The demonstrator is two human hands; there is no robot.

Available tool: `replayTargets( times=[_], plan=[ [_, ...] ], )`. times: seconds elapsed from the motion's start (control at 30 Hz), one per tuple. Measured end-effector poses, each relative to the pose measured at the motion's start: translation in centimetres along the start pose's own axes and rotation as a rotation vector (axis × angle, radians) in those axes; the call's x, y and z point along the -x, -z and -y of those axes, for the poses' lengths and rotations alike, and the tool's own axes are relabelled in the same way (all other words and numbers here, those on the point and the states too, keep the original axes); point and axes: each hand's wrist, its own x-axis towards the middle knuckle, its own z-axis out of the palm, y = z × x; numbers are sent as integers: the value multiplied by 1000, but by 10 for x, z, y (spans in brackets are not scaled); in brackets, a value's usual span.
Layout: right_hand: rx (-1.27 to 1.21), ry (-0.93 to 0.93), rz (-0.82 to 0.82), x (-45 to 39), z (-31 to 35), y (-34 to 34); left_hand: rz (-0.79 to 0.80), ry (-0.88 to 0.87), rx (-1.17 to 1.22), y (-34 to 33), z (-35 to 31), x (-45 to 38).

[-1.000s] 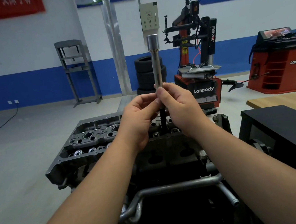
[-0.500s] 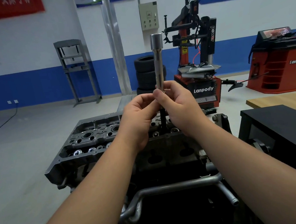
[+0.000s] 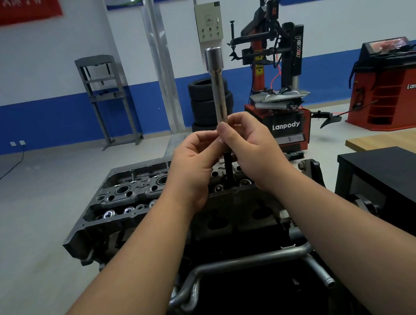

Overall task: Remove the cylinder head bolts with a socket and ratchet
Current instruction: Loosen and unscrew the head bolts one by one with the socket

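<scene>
Above the engine [image 3: 156, 208], keep both hands [image 3: 195, 163] [image 3: 251, 145] pinched on the upright socket bar [image 3: 217, 85], twisting straight without tilting.

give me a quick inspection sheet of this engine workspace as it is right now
surface: grey metal cylinder head on a dark engine block, valve gear exposed, bare metal coolant pipes in front.
job's things: long silver tubular socket extension upright, with a thin black shaft below it running down into the head; no ratchet seen.
clutter: black box-shaped stand and wooden tabletop at right.
grippers: left hand and right hand both pinch the tool's lower end.
cables: black floor cable at left.
surroundings: stacked black tyres, red tyre changer, red wheel balancer, grey steel press frame, blue-and-white wall.
</scene>
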Motion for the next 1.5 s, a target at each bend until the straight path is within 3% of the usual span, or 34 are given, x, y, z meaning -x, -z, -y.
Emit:
replayTargets(
  times=[1.2,1.5],
  plan=[
    [43,-23,-31,-1,-1,1,21,62,35,0,-2,-1],
    [27,-11,-14,-1,-2,0,6,11,-5,0,0,0]
  ],
)
